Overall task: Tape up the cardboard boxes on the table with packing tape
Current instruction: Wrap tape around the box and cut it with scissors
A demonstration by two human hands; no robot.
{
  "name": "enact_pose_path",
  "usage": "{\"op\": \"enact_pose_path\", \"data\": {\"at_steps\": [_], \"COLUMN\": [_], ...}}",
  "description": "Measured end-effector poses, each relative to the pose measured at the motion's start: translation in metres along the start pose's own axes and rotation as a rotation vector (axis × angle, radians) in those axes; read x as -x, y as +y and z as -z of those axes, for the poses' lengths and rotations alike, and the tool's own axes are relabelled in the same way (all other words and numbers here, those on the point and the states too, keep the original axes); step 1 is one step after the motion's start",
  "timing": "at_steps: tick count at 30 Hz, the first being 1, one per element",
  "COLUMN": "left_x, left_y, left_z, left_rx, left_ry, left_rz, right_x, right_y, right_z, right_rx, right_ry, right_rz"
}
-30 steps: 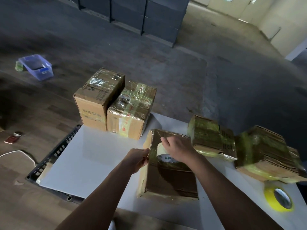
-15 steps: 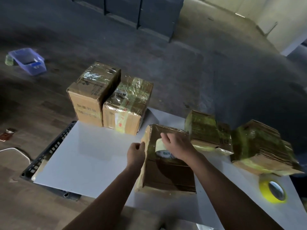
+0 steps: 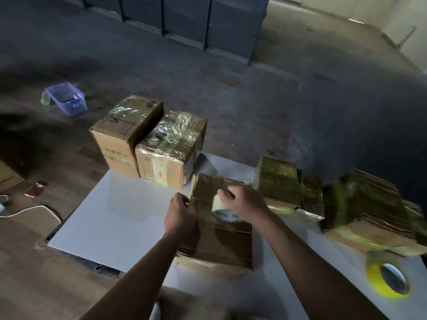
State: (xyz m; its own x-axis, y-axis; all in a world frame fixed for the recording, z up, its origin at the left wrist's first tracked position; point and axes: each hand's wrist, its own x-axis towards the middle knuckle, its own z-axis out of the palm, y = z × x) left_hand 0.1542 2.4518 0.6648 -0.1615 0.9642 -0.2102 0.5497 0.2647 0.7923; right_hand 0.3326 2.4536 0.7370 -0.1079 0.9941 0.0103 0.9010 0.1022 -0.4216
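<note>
Brown cardboard box (image 3: 231,245) on white bench (image 3: 115,215); gripped tape roll (image 3: 219,204) atop it with right hand (image 3: 246,204), pinched its left edge with left hand (image 3: 181,214).

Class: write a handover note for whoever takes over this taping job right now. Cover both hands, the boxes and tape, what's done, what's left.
Left hand: pinches the tape strip at the left edge of the middle box, though blur hides detail.
Right hand: grips the clear tape roll on that box's top.
Done: back-left boxes and right-hand boxes look taped.
Left: run this strip across, cut it, press it down.
Spare yellow tape roll lies near right on the white table.
</note>
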Motion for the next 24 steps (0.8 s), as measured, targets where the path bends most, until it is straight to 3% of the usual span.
{"op": "enact_pose_path", "data": {"at_steps": [3,5,8,10,13,21,24], "left_x": [0.003,0.007,0.018,0.032,0.048,0.049,0.051], "left_y": [0.005,0.009,0.011,0.008,-0.001,0.000,0.002], "left_z": [-0.004,-0.003,0.000,-0.004,-0.010,-0.011,-0.010], "left_rx": [-0.036,-0.152,-0.447,-0.543,-0.680,-0.977,-1.053], "left_ry": [0.018,0.096,0.248,0.175,-0.036,-0.203,-0.179], "left_rz": [-0.021,-0.126,-0.631,-0.897,-0.841,-0.764,-0.798], "right_x": [0.007,0.010,0.010,0.010,0.008,0.025,0.025], "right_y": [0.013,0.011,0.006,0.005,0.005,0.035,0.034], "right_z": [0.009,0.009,0.007,0.006,0.004,-0.003,0.003], "right_rx": [0.136,0.164,0.171,0.170,0.112,-0.388,-0.263], "right_ry": [-0.029,-0.012,-0.012,-0.027,-0.044,-0.061,-0.051], "right_rz": [-0.093,-0.098,-0.100,-0.104,-0.090,-0.131,-0.128]}}
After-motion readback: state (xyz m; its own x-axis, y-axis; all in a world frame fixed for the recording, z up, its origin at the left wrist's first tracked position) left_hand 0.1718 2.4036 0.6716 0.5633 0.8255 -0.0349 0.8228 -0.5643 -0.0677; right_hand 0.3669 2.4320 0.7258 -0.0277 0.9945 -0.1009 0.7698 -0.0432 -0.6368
